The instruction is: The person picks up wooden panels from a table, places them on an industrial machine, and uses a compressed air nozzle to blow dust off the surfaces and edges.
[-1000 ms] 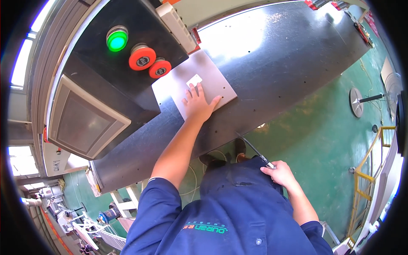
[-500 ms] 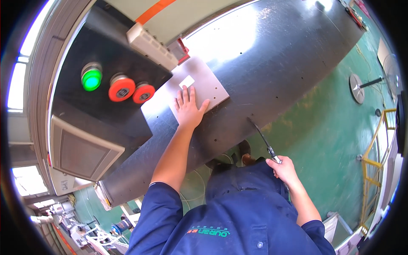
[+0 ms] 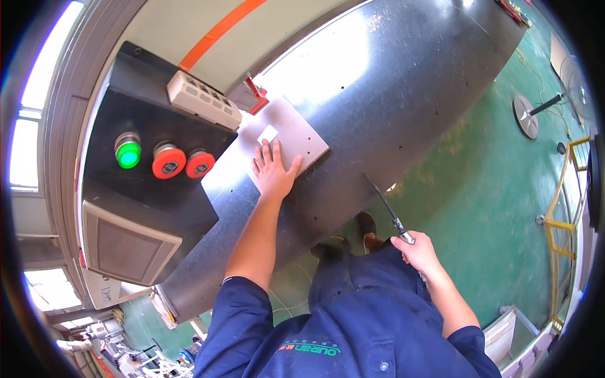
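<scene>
My left hand (image 3: 275, 175) lies flat with its fingers spread on a pale grey metal panel (image 3: 299, 134). A small white label (image 3: 268, 134) sits just past my fingertips, and a few small holes show near the panel's right corner. The panel rests on a dark, smooth worktable (image 3: 378, 107). At the table's near edge, my right hand (image 3: 419, 253) is closed round the metal body of what looks like an air blow gun (image 3: 389, 211). Its long thin dark nozzle points away from me over the table, right of the panel.
Left of the panel stands a black control box with a green lit button (image 3: 128, 155), two red push buttons (image 3: 169, 162) and a screen (image 3: 126, 242). A beige slotted block (image 3: 203, 101) and a red clamp-like part (image 3: 256, 96) sit beyond. A yellow frame (image 3: 558, 223) stands right on green floor.
My view has shifted slightly, so the table and control box sit a little differently in the picture. My left hand stays on the panel and my right hand keeps hold of the air blow gun.
</scene>
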Tool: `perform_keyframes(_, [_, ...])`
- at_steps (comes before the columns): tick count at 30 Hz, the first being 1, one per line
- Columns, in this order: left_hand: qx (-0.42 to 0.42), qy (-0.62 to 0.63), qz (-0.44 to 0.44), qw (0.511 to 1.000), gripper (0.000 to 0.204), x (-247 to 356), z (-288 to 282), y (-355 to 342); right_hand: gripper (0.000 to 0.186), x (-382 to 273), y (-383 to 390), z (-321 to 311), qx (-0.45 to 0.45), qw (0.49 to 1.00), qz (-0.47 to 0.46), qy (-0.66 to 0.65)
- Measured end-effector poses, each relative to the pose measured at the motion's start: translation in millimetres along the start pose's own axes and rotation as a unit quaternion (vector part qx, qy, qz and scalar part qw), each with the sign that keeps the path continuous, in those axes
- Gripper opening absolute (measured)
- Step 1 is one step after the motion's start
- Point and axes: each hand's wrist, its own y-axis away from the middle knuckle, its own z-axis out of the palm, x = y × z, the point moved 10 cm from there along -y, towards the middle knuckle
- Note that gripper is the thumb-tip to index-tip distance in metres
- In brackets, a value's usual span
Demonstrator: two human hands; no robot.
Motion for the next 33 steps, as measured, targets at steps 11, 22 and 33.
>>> perform_keyframes(11, [0.157, 0.294, 0.109, 0.937, 0.024, 5.3, -36.2, 91.4, 0.018, -35.3, -30.9, -50.6, 0.045, 0.983, -0.169, -0.048])
perform_keyframes(22, [-0.149, 0.504, -0.274, 0.805, 0.049, -63.9, 139.9, 372.1, 0.013, -222.0, -13.0, -109.5, 0.142, 0.926, -0.347, -0.039])
perform_keyframes(33, [-0.014, 0.596, -0.618, 0.514, 0.027, -93.3, 253.7, 563.1, 0.022, -314.0, -19.7, -81.3, 0.142, 0.900, -0.401, -0.095])
